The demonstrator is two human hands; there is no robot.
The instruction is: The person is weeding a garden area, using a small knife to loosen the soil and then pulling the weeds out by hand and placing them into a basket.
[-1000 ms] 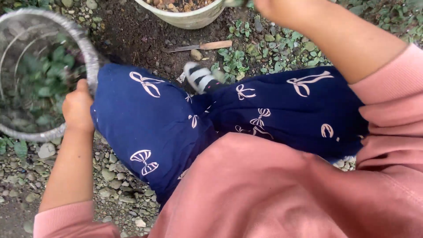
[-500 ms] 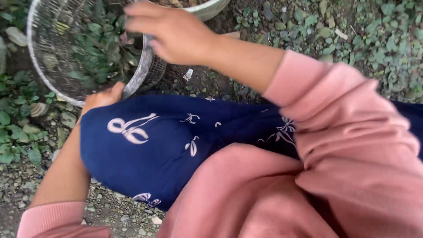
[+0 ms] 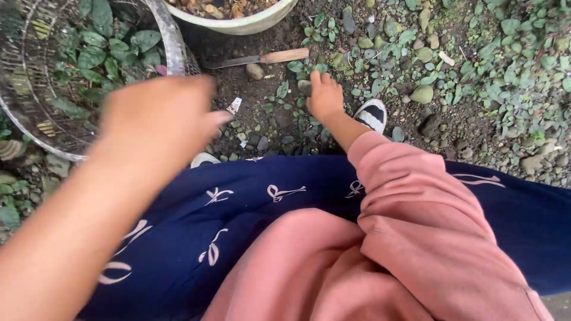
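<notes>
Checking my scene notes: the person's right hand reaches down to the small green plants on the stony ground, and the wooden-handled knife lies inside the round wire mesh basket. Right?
Not quite. In the head view the wooden-handled knife lies on the bare soil beside the pale round pot, outside the round wire mesh basket. The right hand does reach down to the small green plants.

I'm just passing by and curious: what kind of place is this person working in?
Most likely a garden or yard, outdoors. The ground is bare soil with pebbles and small leafy weeds; a pale pot holds earth, and a knife lies beside it. The right hand reaches down among the weeds.
</notes>
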